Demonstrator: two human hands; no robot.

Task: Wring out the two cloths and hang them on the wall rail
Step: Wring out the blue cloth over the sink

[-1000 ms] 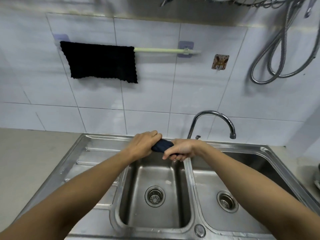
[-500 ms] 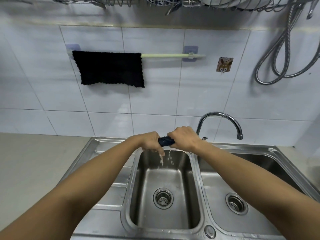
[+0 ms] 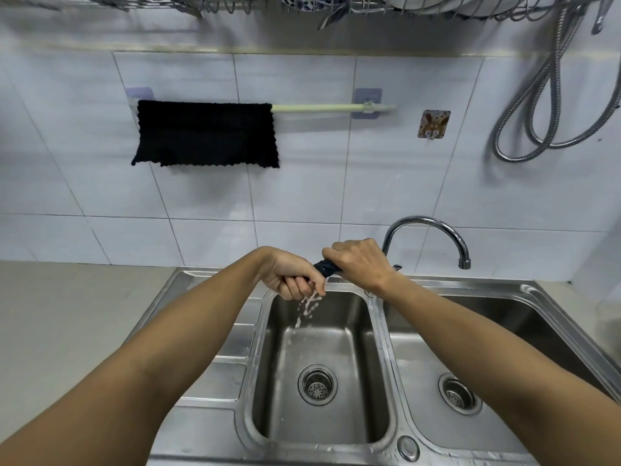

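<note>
A dark blue cloth [image 3: 325, 266], twisted into a tight roll, is gripped at both ends over the left sink basin [image 3: 356, 338]. My left hand [image 3: 291, 276] holds one end with the knuckles turned down. My right hand [image 3: 360, 264] holds the other end, palm down. Water drips from under my left hand into the basin. Most of the cloth is hidden inside the two fists. A black cloth [image 3: 205, 133] hangs spread over the left part of the pale green wall rail [image 3: 316, 108].
The curved steel tap [image 3: 433, 227] rises just behind my right hand. A second sink basin [image 3: 524, 331] lies to the right. Above hangs a wire dish rack [image 3: 369, 5], and a coiled metal hose [image 3: 537, 105] hangs at the upper right. A wall hook [image 3: 433, 124] sits right of the rail.
Both hands have twisted the cloth further, the left fist rolling knuckles-down and the right hand on top. Water now falls from the cloth. The view has tilted up slightly.
</note>
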